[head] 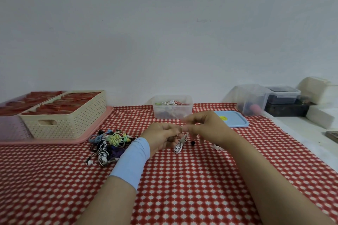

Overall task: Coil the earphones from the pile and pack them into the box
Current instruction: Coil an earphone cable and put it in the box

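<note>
Nearest me, the checked red worktop [182, 179] carries both forearms, the left in a pale blue sleeve [131, 159]. I read the left hand [161, 137] as curled, its fingers pinching the white earphones [180, 144], whose half-wound cable hangs just above the cloth. The right hand [204, 128] meets it fingertip to fingertip, fingers bunched but blurred; I cannot tell whether they pinch the cable. The pile [108, 144] of tangled earphones lies just left of the left wrist. Beyond sit the clear box [172, 107] holding coiled sets, a blue lid [231, 118] beside it, and a cream basket [69, 115] far left.
</note>
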### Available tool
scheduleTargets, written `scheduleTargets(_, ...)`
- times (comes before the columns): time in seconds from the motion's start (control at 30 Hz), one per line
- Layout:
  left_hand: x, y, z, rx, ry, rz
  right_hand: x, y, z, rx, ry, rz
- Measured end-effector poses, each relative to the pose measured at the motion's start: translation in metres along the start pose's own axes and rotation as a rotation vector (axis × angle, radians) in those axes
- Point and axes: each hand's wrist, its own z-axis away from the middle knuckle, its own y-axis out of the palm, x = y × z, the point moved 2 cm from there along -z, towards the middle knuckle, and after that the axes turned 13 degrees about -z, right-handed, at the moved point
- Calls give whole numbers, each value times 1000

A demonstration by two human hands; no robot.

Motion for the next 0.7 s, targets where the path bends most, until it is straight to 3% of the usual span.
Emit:
scheduleTargets(0.2, -1, -4, 0, 38, 66, 13, -2, -3, 3, 105, 198, -288)
scheduleTargets(0.43, 1, -3, 3, 59, 113, -94, -9, 0, 3, 130, 259, -255)
scheduleTargets(0.7, 2, -2, 3, 130, 119, -9, -8, -2, 4, 186, 224, -276)
